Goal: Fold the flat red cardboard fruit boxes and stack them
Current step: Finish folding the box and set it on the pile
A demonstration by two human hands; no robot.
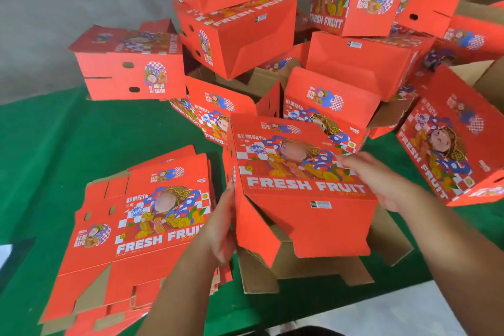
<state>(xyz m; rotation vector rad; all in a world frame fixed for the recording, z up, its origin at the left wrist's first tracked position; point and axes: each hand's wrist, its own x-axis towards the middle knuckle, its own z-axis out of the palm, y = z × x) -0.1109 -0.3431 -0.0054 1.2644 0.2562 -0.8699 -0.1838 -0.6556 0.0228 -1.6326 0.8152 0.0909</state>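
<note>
Half-formed red box [300, 191] sits centre on the green table [68, 150], printed face up, long axis running left to right between both hands. Left hand [221, 229] presses flat along the box's left end wall, fingers straight. Right hand [381, 183] rests on the right top edge, fingers extended and motion-blurred; whether any finger hooks the edge cannot be told. Bottom flaps [308, 267] hang open toward the person, brown insides showing. Flat stack [141, 226] lies just left, nearer the left hand. Folded pile [240, 30] stands behind. The box's far side is hidden.
</note>
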